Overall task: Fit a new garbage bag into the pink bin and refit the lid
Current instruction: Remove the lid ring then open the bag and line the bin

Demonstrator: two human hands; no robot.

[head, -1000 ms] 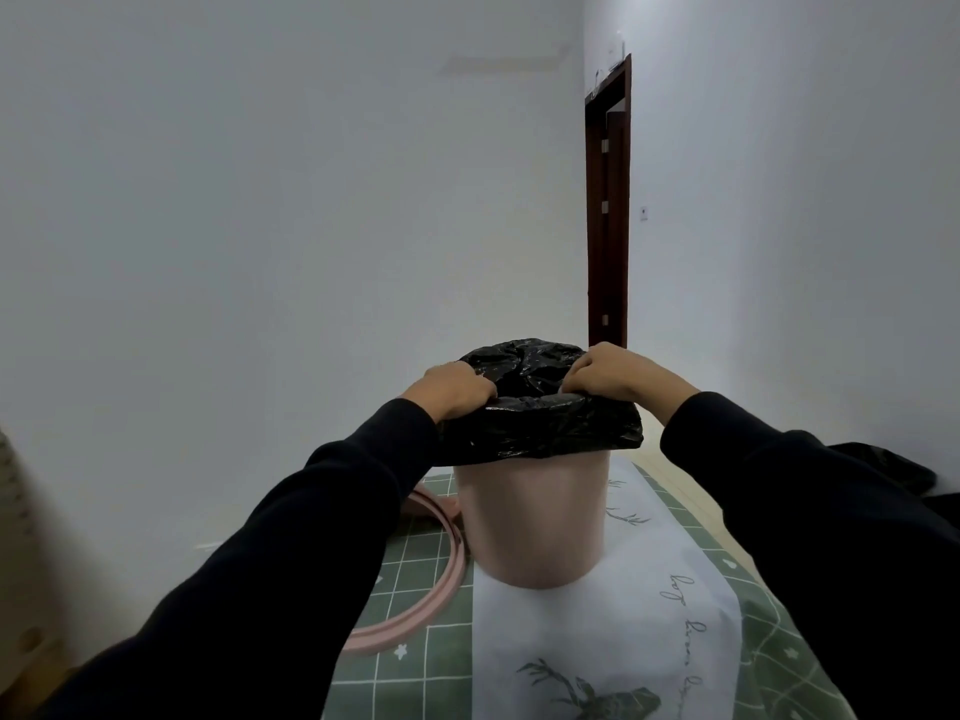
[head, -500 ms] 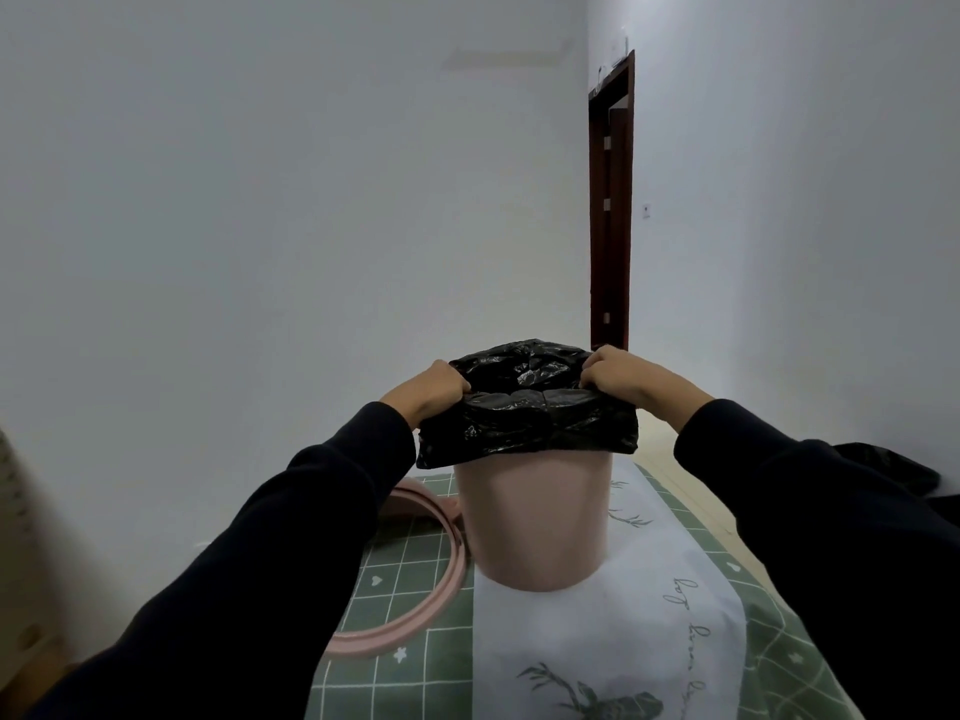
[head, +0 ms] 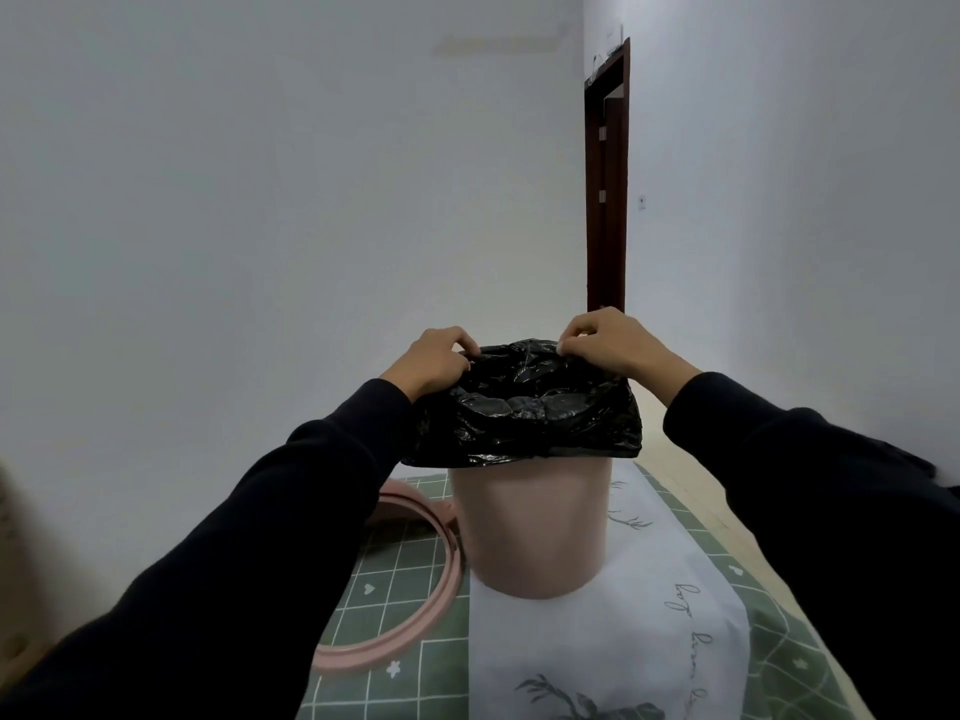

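Note:
The pink bin [head: 530, 532] stands upright on the white runner of the table. A black garbage bag [head: 530, 418] sits in its mouth, its edge folded down over the rim all round. My left hand [head: 434, 358] pinches the bag's edge at the far left of the rim. My right hand [head: 605, 343] pinches it at the far right. The pink ring lid [head: 415, 621] lies flat on the table to the left of the bin, partly hidden by my left sleeve.
A green checked tablecloth [head: 400, 584] with a white runner [head: 613, 646] covers the table. White walls stand close behind and to the right. A dark wooden door frame [head: 605, 200] is at the back right. Something dark [head: 935, 467] lies at the right edge.
Both hands have lifted from the sides of the bag to its top far edge. The bag's mouth now stands more open, with its folded edge lower on the bin.

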